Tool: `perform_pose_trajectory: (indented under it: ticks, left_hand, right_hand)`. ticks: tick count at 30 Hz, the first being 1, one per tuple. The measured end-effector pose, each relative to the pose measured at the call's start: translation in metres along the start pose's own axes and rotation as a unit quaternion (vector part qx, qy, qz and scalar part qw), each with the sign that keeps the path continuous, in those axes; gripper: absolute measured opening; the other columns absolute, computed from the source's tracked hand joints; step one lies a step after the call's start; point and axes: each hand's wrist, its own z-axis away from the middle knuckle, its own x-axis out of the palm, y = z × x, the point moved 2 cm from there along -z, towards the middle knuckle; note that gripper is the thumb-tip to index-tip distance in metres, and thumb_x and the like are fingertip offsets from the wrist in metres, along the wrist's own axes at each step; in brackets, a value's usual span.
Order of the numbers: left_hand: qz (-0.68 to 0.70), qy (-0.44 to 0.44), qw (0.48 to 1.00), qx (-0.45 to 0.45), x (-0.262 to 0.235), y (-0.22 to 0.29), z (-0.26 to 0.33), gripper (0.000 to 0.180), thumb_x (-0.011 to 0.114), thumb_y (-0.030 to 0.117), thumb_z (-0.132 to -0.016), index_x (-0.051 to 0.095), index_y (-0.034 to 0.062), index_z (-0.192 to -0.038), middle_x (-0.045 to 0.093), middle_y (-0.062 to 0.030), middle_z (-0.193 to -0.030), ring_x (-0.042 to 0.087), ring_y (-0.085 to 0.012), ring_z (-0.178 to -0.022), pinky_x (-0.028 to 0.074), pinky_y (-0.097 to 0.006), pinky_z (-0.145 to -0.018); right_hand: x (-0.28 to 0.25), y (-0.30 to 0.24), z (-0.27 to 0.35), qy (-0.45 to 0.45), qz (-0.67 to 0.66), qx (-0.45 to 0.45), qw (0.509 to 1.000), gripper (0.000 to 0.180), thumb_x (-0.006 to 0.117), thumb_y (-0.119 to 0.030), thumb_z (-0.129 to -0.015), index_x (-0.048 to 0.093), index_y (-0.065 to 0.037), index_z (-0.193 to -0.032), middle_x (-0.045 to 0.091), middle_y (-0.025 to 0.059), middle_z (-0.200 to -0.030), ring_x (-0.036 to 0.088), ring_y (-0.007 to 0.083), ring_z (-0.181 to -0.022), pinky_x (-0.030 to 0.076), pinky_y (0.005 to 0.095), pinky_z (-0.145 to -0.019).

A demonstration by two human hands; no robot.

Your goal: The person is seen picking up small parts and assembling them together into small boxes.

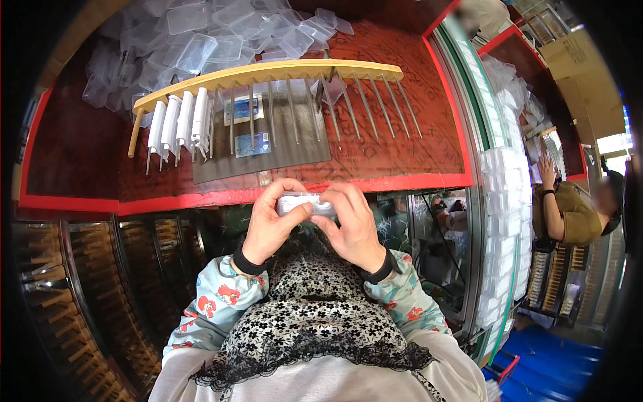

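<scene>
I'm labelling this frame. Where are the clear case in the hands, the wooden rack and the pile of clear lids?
clear case (305, 204), head view, its middle between both hands.
wooden rack (268, 72), head view, its top bar.
pile of clear lids (221, 30), head view, a lid mid-pile.

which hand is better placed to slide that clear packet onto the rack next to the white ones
Probably left. Both hands grip the clear packet, but the left hand sits on the side of the wooden rack where the white packets hang. The right hand would have to cross over.
</scene>
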Motion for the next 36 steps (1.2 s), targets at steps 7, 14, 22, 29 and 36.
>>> perform_pose_trajectory:
  ticks: [7, 14, 22, 29, 36]
  left_hand:
    - [-0.102, -0.086, 0.991, 0.002, -0.011, 0.009, 0.01, 0.023, 0.069, 0.01, -0.082, 0.055, 0.0016, -0.098, 0.06, -0.0022, -0.093, 0.055, -0.0076, -0.084, 0.045, -0.022, -0.076]
    - [-0.033, -0.122, 0.99, -0.058, -0.005, -0.018, -0.008, 0.029, 0.07, 0.021, -0.083, 0.055, 0.0031, -0.1, 0.063, -0.009, -0.097, 0.061, -0.0116, -0.085, 0.051, -0.026, -0.066]
    - [0.154, -0.282, 0.941, -0.107, 0.098, -0.026, -0.022, 0.052, 0.054, 0.026, -0.093, 0.039, -0.002, -0.134, 0.04, -0.0139, -0.14, 0.041, -0.0252, -0.127, 0.037, -0.041, -0.103]
    - [0.144, -0.333, 0.916, -0.169, 0.14, -0.029, -0.03, 0.041, 0.055, 0.023, -0.093, 0.047, 0.0001, -0.125, 0.042, -0.0161, -0.137, 0.048, -0.0287, -0.121, 0.047, -0.041, -0.094]
    - [0.138, -0.346, 0.905, -0.204, 0.154, -0.046, -0.028, 0.026, 0.06, 0.007, -0.089, 0.056, -0.0025, -0.112, 0.059, -0.0136, -0.117, 0.06, -0.0229, -0.104, 0.051, -0.035, -0.087]
  right_hand:
    - [-0.005, 0.002, -0.003, -0.087, -0.164, 0.145, 0.972, 0.041, 0.073, -0.01, -0.072, 0.055, -0.001, -0.107, 0.055, 0.012, -0.095, 0.056, 0.0248, -0.085, 0.046, 0.0346, -0.074]
    - [-0.008, 0.02, 0.023, -0.056, -0.25, 0.225, 0.94, 0.029, 0.067, -0.014, -0.08, 0.058, -0.001, -0.105, 0.058, 0.0113, -0.093, 0.057, 0.0229, -0.084, 0.046, 0.0331, -0.073]
    - [-0.057, 0.017, 0.066, 0.031, 0.16, 0.278, 0.947, 0.071, 0.08, -0.034, -0.063, 0.045, 0.002, -0.112, 0.049, 0.0214, -0.11, 0.05, 0.0367, -0.096, 0.043, 0.0428, -0.085]
    - [-0.283, 0.075, 0.191, 0.305, 0.297, 0.397, 0.813, 0.063, 0.072, -0.011, -0.054, 0.046, -0.003, -0.11, 0.049, 0.0171, -0.103, 0.048, 0.0343, -0.101, 0.041, 0.0391, -0.088]
    - [-0.344, 0.166, 0.234, 0.193, 0.199, 0.395, 0.876, 0.082, 0.071, -0.008, -0.054, 0.039, 0.0, -0.129, 0.042, 0.0142, -0.128, 0.037, 0.0288, -0.123, 0.027, 0.0345, -0.106]
